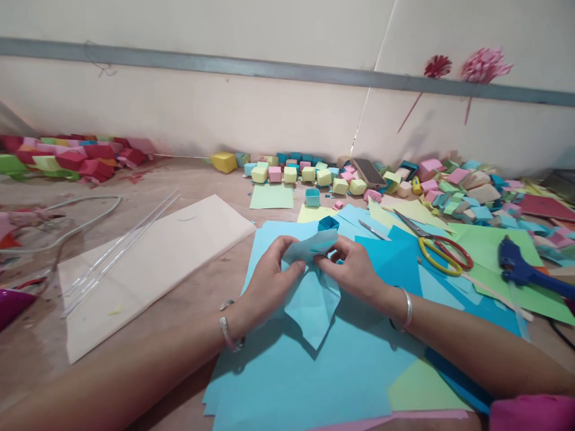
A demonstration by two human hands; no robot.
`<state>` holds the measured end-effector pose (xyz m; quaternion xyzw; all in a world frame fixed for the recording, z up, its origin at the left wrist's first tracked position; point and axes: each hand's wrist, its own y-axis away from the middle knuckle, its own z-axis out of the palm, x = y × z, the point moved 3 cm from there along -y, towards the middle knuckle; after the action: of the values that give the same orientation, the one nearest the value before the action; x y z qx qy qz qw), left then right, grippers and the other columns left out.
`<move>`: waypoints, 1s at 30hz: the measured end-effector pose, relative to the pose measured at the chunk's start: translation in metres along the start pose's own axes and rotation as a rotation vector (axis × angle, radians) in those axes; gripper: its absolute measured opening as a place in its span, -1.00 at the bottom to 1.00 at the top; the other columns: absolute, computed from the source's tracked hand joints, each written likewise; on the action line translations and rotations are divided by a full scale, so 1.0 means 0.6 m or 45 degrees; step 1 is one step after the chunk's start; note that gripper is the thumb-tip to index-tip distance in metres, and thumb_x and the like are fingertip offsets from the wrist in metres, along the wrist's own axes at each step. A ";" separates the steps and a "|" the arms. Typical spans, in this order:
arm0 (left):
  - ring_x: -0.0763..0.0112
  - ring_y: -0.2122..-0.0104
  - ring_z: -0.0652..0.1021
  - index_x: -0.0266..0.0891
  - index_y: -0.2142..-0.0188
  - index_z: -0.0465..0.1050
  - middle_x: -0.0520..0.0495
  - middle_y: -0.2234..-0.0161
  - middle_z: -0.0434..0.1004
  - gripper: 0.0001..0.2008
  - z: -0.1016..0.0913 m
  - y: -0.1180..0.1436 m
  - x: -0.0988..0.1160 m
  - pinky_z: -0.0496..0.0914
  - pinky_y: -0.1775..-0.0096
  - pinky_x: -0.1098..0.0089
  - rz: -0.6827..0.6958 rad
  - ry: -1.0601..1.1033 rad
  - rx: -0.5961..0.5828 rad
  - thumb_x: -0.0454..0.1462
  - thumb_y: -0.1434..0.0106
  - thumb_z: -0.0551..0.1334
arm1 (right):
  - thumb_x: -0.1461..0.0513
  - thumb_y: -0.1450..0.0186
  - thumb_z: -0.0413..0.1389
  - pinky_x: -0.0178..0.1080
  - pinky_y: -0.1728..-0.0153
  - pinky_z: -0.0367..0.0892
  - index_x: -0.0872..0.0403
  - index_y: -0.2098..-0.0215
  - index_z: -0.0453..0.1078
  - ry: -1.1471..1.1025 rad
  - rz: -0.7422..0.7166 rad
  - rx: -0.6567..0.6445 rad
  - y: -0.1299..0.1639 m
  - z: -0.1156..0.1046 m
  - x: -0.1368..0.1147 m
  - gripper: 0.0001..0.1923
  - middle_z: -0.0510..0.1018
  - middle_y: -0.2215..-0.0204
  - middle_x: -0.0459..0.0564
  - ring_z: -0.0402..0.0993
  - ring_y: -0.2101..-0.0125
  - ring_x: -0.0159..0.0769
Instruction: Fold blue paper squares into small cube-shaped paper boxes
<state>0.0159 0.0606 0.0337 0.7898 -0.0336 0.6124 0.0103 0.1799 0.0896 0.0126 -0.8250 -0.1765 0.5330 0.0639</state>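
A light blue folded paper (313,305) is held up between my two hands, its pointed flap hanging down toward me. My left hand (274,278) pinches its left side with the thumb in front. On the upper right edge, my right hand (353,266) has its thumb and fingers closed on the same paper. Beneath lies a stack of light blue sheets (296,383). Just behind the folded piece sits a small dark blue paper box (329,223). A lighter teal box (312,197) stands farther back.
Scissors (438,248), a blue glue gun (530,269) and a craft knife (374,230) lie to the right. Small paper boxes (295,173) line the wall, with a phone (369,172) among them. At left, clear glue sticks (121,251) rest on a cream sheet (179,263).
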 end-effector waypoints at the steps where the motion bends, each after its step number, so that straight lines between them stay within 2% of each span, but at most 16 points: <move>1: 0.36 0.36 0.46 -0.19 0.23 0.40 0.04 0.38 0.48 -0.83 0.000 0.000 0.000 0.34 0.32 0.41 -0.011 0.023 -0.003 -0.27 -0.13 0.23 | 0.30 -0.13 0.13 -0.35 0.47 0.29 0.08 0.36 0.43 -0.011 0.003 0.009 -0.001 0.000 0.000 -0.91 0.48 0.46 -0.12 0.34 0.48 -0.43; 5: 0.40 0.37 0.42 -0.22 0.32 0.39 0.04 0.38 0.46 -0.90 0.004 -0.001 0.004 0.32 0.32 0.43 0.000 -0.026 -0.116 -0.25 -0.17 0.21 | 0.30 -0.14 0.12 -0.36 0.47 0.27 0.08 0.39 0.43 -0.060 -0.058 -0.042 -0.001 0.001 -0.003 -0.94 0.46 0.48 -0.13 0.33 0.48 -0.43; 8: 0.42 0.37 0.41 -0.24 0.33 0.40 0.05 0.38 0.44 -0.91 0.003 -0.002 0.005 0.31 0.31 0.43 0.010 -0.102 -0.140 -0.25 -0.19 0.19 | 0.28 -0.12 0.16 -0.35 0.50 0.22 0.07 0.46 0.45 -0.059 -0.075 -0.045 0.001 0.001 -0.005 -0.97 0.43 0.50 -0.13 0.30 0.49 -0.43; 13: 0.50 0.46 0.36 -0.21 0.26 0.31 0.09 0.38 0.36 -0.82 0.001 0.001 -0.004 0.27 0.44 0.48 -0.021 -0.010 -0.060 -0.22 -0.18 0.24 | 0.21 -0.11 0.18 -0.34 0.54 0.22 0.08 0.49 0.42 -0.110 0.059 0.087 0.001 -0.004 0.005 -0.90 0.39 0.55 -0.13 0.27 0.53 -0.42; 17: 0.50 0.49 0.39 -0.19 0.22 0.28 0.08 0.41 0.38 -0.81 0.008 0.005 -0.013 0.28 0.50 0.49 -0.071 0.144 -0.187 -0.18 -0.23 0.22 | 0.17 -0.11 0.18 -0.34 0.54 0.23 0.10 0.49 0.42 -0.124 0.135 0.116 -0.003 -0.005 0.011 -0.86 0.42 0.57 -0.13 0.27 0.55 -0.42; 20: 0.45 0.33 0.48 -0.21 0.19 0.34 -0.04 0.20 0.44 -0.79 0.010 0.007 -0.013 0.40 0.36 0.47 0.025 0.164 -0.215 -0.18 -0.22 0.25 | 0.18 -0.09 0.17 -0.35 0.57 0.17 0.10 0.55 0.36 -0.147 0.179 0.126 -0.006 -0.007 0.011 -0.84 0.35 0.63 -0.16 0.22 0.58 -0.44; 22: 0.38 0.19 0.51 -0.21 0.17 0.39 -0.09 0.06 0.41 -0.77 0.011 0.008 -0.014 0.45 0.25 0.46 0.068 0.136 -0.229 -0.18 -0.21 0.27 | 0.20 -0.07 0.17 -0.36 0.57 0.15 0.10 0.56 0.33 -0.166 0.186 0.114 -0.007 -0.007 0.008 -0.85 0.32 0.64 -0.17 0.21 0.58 -0.45; 24: 0.34 0.14 0.52 -0.20 0.15 0.42 -0.11 0.01 0.40 -0.74 0.011 0.006 -0.015 0.47 0.21 0.44 0.067 0.096 -0.230 -0.16 -0.20 0.27 | 0.21 -0.06 0.16 -0.36 0.56 0.17 0.10 0.53 0.33 -0.183 0.179 0.076 -0.007 -0.007 0.006 -0.88 0.34 0.62 -0.17 0.22 0.56 -0.45; 27: 0.33 0.19 0.54 -0.20 0.15 0.44 -0.12 0.06 0.47 -0.72 0.008 0.001 -0.013 0.46 0.28 0.43 0.040 0.050 -0.207 -0.14 -0.17 0.30 | 0.25 -0.08 0.13 -0.37 0.51 0.22 0.11 0.45 0.37 -0.159 0.122 0.002 -0.007 -0.005 0.002 -0.93 0.39 0.56 -0.14 0.26 0.52 -0.44; 30: 0.35 0.31 0.55 -0.22 0.18 0.45 -0.08 0.25 0.57 -0.71 0.005 -0.005 -0.011 0.40 0.38 0.44 -0.060 0.023 -0.217 -0.13 -0.15 0.31 | 0.29 -0.09 0.14 -0.38 0.49 0.24 0.09 0.43 0.39 -0.061 0.005 -0.055 -0.005 -0.003 -0.002 -0.95 0.39 0.52 -0.15 0.27 0.49 -0.45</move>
<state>0.0173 0.0638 0.0269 0.7811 -0.0669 0.6139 0.0922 0.1805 0.0922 0.0155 -0.8136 -0.1880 0.5487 0.0409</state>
